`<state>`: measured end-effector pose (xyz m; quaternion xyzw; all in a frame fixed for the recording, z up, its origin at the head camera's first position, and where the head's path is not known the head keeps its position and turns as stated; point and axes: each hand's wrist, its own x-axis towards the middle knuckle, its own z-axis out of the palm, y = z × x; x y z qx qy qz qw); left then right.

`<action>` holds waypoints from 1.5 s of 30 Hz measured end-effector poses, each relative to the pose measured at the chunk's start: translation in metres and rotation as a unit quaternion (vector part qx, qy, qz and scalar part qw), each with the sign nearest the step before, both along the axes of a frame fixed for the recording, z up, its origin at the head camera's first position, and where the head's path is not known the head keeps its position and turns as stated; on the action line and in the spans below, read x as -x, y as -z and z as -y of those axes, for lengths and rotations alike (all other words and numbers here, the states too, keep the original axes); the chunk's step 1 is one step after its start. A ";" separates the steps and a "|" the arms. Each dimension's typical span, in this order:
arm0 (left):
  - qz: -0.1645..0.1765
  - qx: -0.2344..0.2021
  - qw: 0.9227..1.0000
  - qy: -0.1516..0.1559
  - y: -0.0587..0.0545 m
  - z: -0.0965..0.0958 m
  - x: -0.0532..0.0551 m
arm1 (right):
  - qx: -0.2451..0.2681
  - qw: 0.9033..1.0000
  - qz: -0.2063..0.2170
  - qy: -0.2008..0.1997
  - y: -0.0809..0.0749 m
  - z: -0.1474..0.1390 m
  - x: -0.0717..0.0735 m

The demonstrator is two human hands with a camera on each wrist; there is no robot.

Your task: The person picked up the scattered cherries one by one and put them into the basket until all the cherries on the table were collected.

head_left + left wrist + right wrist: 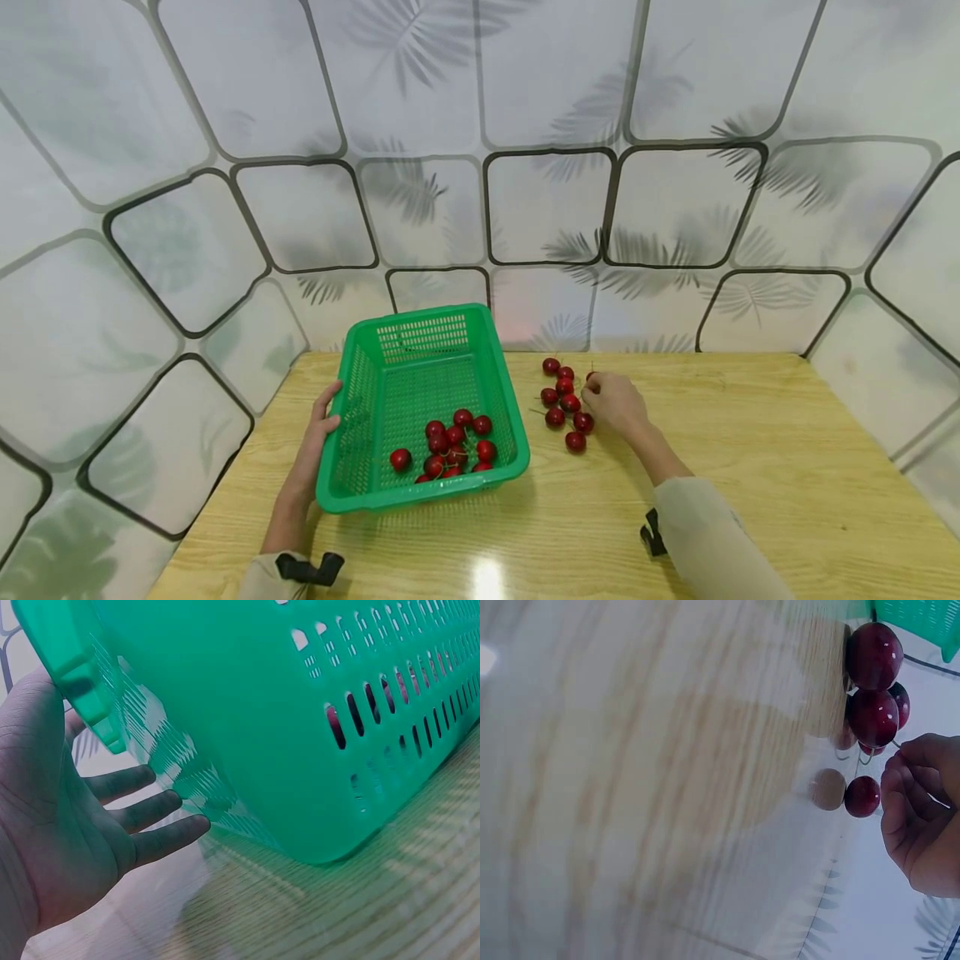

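Right of the green basket (420, 498), on the wooden table (787, 450): loose cherries (570, 404), clustered; the right hand (618, 404) pinches a cherry stem (896, 743). At the basket's left rim: left hand (311, 442), fingers extended, touching. Inside it: more cherries (454, 435), mostly near-right.

The head view is bright and evenly lit, its light source out of frame; a white glare burns on the glossy tabletop (787, 483) at the bottom edge, and a soft, faint shadow lies beneath the green basket (513, 417). The patterned backdrop (423, 217) looks pale and slightly hazy, stretched toward the sides by the wide lens. The left wrist view is dimmer and cooler, with shaded fingers (172, 838). In the bluish right wrist view, small highlights dot the cherries (874, 656), and the sheen carries mirrored reflections and another glare spot.
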<state>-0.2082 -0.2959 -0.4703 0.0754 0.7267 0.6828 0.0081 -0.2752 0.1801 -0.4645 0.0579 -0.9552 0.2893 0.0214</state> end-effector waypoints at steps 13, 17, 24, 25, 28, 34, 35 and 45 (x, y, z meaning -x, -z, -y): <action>0.010 0.001 1.000 -0.003 -0.001 0.000 0.000 | 0.042 0.998 -0.044 -0.019 -0.022 0.014 -0.005; 0.008 0.001 1.000 -0.002 -0.002 -0.001 0.000 | 0.050 0.997 -0.057 -0.028 -0.033 0.021 -0.011; 0.010 0.000 1.000 -0.003 -0.002 -0.001 -0.001 | 0.063 0.993 -0.088 -0.043 -0.054 0.039 -0.020; 0.008 0.000 1.000 -0.002 -0.002 -0.001 -0.001 | 0.064 0.992 -0.095 -0.046 -0.056 0.041 -0.021; 0.008 -0.001 1.000 -0.002 -0.002 -0.001 -0.001 | 0.073 0.989 -0.119 -0.055 -0.063 0.049 -0.025; 0.008 0.002 1.000 -0.001 -0.002 -0.001 0.000 | 0.094 0.979 -0.161 -0.087 -0.075 0.065 -0.034; 0.009 0.004 1.000 -0.001 -0.002 -0.001 0.000 | 0.095 0.977 -0.167 -0.095 -0.075 0.068 -0.035; 0.011 0.007 1.000 -0.003 -0.003 -0.001 0.000 | 0.064 0.972 -0.155 -0.164 -0.080 0.117 -0.051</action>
